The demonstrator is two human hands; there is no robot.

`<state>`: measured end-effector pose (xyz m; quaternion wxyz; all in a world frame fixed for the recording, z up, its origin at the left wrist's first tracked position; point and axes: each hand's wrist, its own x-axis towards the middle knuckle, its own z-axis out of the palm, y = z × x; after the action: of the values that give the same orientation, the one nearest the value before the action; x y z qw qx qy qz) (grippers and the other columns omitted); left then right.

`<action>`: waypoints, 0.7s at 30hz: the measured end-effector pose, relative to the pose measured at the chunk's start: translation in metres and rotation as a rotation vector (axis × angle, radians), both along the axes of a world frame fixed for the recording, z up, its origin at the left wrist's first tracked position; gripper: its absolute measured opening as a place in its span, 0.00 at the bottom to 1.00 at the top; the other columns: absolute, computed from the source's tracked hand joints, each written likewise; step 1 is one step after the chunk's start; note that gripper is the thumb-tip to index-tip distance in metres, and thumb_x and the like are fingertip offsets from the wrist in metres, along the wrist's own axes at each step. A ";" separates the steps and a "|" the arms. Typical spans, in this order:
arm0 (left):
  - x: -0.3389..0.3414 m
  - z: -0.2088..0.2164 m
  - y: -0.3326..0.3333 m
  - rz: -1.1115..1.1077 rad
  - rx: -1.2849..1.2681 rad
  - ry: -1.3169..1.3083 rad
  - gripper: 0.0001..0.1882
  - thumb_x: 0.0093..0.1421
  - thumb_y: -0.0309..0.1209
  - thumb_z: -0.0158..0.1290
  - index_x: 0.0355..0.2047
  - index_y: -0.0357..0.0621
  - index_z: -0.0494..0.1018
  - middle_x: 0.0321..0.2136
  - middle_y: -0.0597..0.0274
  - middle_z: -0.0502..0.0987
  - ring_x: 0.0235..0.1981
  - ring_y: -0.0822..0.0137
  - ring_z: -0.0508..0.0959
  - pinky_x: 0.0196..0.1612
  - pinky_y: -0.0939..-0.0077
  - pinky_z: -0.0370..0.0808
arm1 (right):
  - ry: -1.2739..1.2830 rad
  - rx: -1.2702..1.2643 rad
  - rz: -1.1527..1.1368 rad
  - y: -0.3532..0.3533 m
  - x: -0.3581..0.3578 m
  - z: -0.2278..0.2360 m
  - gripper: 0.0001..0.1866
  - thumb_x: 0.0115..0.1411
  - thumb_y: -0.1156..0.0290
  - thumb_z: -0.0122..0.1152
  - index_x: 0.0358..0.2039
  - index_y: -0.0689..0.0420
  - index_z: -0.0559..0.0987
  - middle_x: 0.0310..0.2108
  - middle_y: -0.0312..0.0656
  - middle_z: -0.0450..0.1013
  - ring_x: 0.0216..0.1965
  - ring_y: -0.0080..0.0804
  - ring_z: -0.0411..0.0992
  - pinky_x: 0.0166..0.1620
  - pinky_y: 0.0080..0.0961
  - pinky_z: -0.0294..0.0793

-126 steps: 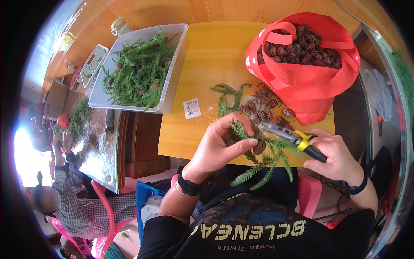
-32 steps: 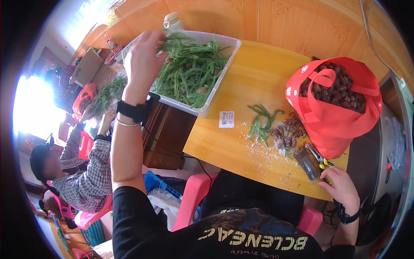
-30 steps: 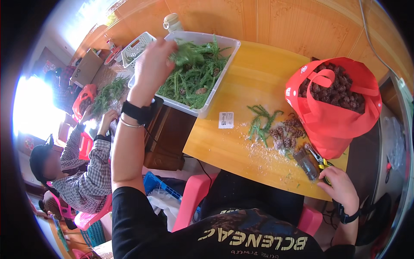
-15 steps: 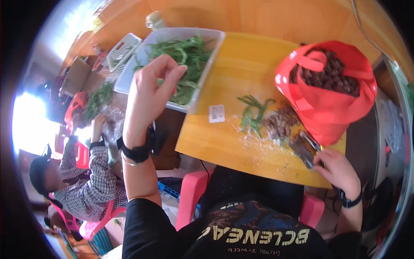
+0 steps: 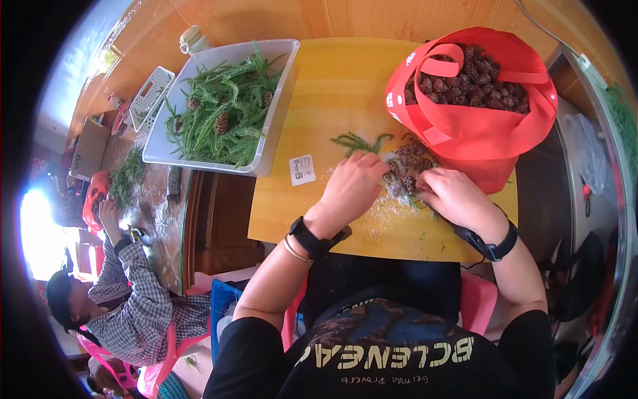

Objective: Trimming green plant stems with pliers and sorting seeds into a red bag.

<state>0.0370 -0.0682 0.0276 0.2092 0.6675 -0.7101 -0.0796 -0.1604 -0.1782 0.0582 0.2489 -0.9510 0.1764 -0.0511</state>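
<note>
Several brown pine cones [image 5: 412,159] with whitish flecks lie in a small heap on the yellow table, between my two hands. My left hand [image 5: 350,189] reaches in from the left with bent, closed fingers at the heap's edge; what they grip is hidden. A green artificial sprig [image 5: 362,141] lies just beyond its knuckles. My right hand [image 5: 460,201] is at the heap's right side, fingers curled together against the cones. Whether it holds one of them is hidden. Part of a dark object shows below the right hand, too covered to name.
A clear plastic bin [image 5: 151,154] of green sprigs and a few cones stands left. A red bag [image 5: 472,136] full of pine cones stands right. A printed white card [image 5: 302,170] lies on the yellow table [image 5: 332,80]. Another person [image 5: 133,286] sits at a table further left.
My left hand has come down from above the bin to the pine cones. My right hand has moved up and left to them from the table's front right. The view has shifted.
</note>
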 end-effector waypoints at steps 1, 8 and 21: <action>0.000 -0.004 -0.002 0.017 -0.031 -0.041 0.17 0.45 0.26 0.56 0.39 0.44 0.72 0.38 0.57 0.73 0.44 0.56 0.71 0.46 0.61 0.69 | 0.029 -0.008 0.009 0.001 0.004 0.000 0.10 0.50 0.75 0.59 0.33 0.63 0.73 0.29 0.49 0.71 0.35 0.49 0.71 0.40 0.39 0.71; -0.001 -0.009 -0.001 0.032 0.073 -0.111 0.17 0.45 0.28 0.56 0.38 0.46 0.73 0.38 0.59 0.72 0.45 0.58 0.71 0.47 0.62 0.67 | 0.059 -0.051 0.083 0.021 0.019 -0.007 0.16 0.50 0.73 0.62 0.41 0.58 0.74 0.40 0.46 0.67 0.36 0.48 0.72 0.40 0.38 0.72; 0.005 -0.003 0.012 0.128 0.017 0.048 0.17 0.47 0.29 0.57 0.39 0.45 0.72 0.41 0.56 0.71 0.44 0.54 0.72 0.46 0.61 0.68 | 0.069 -0.122 0.086 0.023 0.034 -0.028 0.13 0.45 0.79 0.61 0.34 0.58 0.70 0.37 0.45 0.66 0.35 0.46 0.72 0.36 0.38 0.72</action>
<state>0.0416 -0.0562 0.0246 0.2251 0.7111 -0.6602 -0.0879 -0.1261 -0.1555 0.0301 0.1861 -0.9723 0.1406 -0.0183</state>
